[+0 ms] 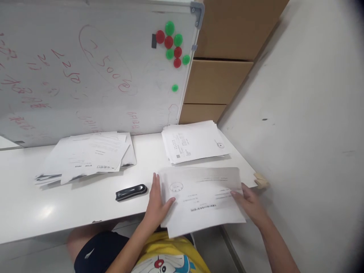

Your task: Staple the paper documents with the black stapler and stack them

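Observation:
Several printed paper sheets [203, 204], loosely stacked and slightly out of line, lie over the table's front edge, and their near side overhangs it. My right hand [250, 203] pinches their right edge, thumb on top and the other fingers partly hidden. Along the left edge stands my left hand [157, 203], fingers stretched out and the thumb apart, its tip at the top sheet. A round stamp mark and lines of print show on that sheet. Left of my left hand lies a black stapler [131, 192].
A stack of papers [196, 144] lies at the back right, and a messier pile [91, 153] at the left of the white table [25, 212]. Behind stands a whiteboard [113, 45] with red writing and round magnets. Cardboard boxes [218, 81] and a wall [307, 125] bound the right side.

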Motion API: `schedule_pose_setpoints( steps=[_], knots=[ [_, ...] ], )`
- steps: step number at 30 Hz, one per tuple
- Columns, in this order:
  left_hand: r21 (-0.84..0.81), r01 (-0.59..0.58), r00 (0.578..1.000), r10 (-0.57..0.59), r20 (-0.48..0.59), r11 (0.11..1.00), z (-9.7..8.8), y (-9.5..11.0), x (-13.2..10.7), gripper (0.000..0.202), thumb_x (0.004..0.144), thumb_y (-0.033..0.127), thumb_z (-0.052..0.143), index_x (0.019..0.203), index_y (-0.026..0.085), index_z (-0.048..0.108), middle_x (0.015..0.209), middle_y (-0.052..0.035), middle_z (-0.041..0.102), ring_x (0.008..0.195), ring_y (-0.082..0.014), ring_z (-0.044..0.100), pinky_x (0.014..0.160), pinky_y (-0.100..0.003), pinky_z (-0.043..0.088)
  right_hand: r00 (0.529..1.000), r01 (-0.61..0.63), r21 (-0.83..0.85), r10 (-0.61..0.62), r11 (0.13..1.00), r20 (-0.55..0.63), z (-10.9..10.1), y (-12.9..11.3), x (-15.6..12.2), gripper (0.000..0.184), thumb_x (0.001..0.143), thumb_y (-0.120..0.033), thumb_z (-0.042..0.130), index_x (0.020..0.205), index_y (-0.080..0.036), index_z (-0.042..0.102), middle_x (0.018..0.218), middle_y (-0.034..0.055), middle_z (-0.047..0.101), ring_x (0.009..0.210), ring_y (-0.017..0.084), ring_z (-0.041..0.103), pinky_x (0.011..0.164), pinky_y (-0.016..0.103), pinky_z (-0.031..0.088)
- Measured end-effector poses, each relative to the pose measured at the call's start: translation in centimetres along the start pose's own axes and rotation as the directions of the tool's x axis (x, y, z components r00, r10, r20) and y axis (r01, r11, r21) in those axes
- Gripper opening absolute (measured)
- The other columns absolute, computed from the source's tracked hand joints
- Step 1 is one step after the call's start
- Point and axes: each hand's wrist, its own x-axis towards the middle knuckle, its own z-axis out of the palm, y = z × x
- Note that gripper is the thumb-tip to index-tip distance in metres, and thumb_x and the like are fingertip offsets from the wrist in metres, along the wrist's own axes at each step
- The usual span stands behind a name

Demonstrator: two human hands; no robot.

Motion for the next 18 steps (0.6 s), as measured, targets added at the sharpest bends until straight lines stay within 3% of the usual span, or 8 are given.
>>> schedule_pose_setpoints(
  steps=[3, 6, 8, 10, 14, 18],
  knots=[
    [-0.397, 0.063, 0.985, -0.122, -0.123, 0.916, -0.3, 1.1, 1.1, 0.098, 0.081, 0.046, 0.063, 0.148, 0.031, -0.007, 0.155, -0.0132, 0.016, 0.140, -0.0293, 0.025, 0.111, -0.045, 0.030, 0.963, 0.195, 0.117, -0.168, 0.974, -0.210, 0.0, -0.8, 0.2, 0.045, 0.068, -0.044, 0.072, 0.107, -0.022, 0.065, 0.101, 0.0079, 0.072, 0.101, 0.027, 0.063, 0.093, 0.042, 0.045],
    [-0.599, -0.089, 0.969, -0.070, -0.237, 0.796, -1.2, 1.6, 2.3, 0.085, 0.082, 0.044, 0.062, 0.147, 0.029, 0.011, 0.139, -0.0140, 0.043, 0.124, -0.0267, 0.049, 0.101, -0.041, 0.042, 0.895, 0.352, 0.181, -0.274, 0.918, -0.352, 0.9, -1.9, 0.6, 0.052, 0.066, -0.040, 0.075, 0.113, -0.022, 0.061, 0.103, 0.0078, 0.070, 0.103, 0.027, 0.061, 0.097, 0.044, 0.041],
    [-0.564, -0.193, 0.945, -0.002, -0.327, 0.803, -2.1, 1.2, 2.7, 0.075, 0.080, 0.041, 0.065, 0.143, 0.027, 0.025, 0.130, -0.0126, 0.049, 0.118, -0.0251, 0.052, 0.099, -0.040, 0.042, 0.887, 0.387, 0.213, -0.298, 0.897, -0.353, 2.1, -2.0, 0.8, 0.054, 0.066, -0.036, 0.075, 0.115, -0.023, 0.059, 0.104, 0.0073, 0.069, 0.102, 0.027, 0.061, 0.097, 0.045, 0.041],
    [-0.477, -0.220, 0.934, 0.042, -0.355, 0.851, -2.7, 0.5, 2.8, 0.072, 0.078, 0.038, 0.069, 0.138, 0.026, 0.032, 0.122, -0.0106, 0.053, 0.116, -0.0239, 0.052, 0.099, -0.039, 0.041, 0.897, 0.361, 0.229, -0.270, 0.904, -0.351, 3.6, -1.4, 1.0, 0.048, 0.065, -0.036, 0.075, 0.109, -0.024, 0.060, 0.097, 0.0062, 0.069, 0.097, 0.027, 0.061, 0.093, 0.046, 0.043],
    [-0.403, -0.171, 0.958, 0.056, -0.282, 0.899, -2.9, -0.4, 2.8, 0.057, 0.082, 0.036, 0.063, 0.132, 0.024, 0.038, 0.100, -0.0057, 0.060, 0.098, -0.0196, 0.058, 0.092, -0.039, 0.044, 0.892, 0.320, 0.249, -0.202, 0.914, -0.405, 6.3, 0.4, 1.7, 0.036, 0.068, -0.037, 0.072, 0.100, -0.024, 0.061, 0.095, 0.0043, 0.066, 0.093, 0.025, 0.060, 0.089, 0.044, 0.044],
    [-0.357, -0.130, 0.971, 0.046, -0.234, 0.925, -2.6, 0.1, 2.8, 0.029, 0.087, 0.039, 0.055, 0.109, 0.020, 0.057, 0.094, -0.0064, 0.064, 0.090, -0.0207, 0.061, 0.083, -0.037, 0.047, 0.900, 0.305, 0.266, -0.185, 0.914, -0.395, 7.1, -0.4, 1.8, 0.027, 0.070, -0.038, 0.070, 0.089, -0.023, 0.060, 0.084, 0.0013, 0.066, 0.088, 0.022, 0.060, 0.088, 0.039, 0.043]
  ],
)
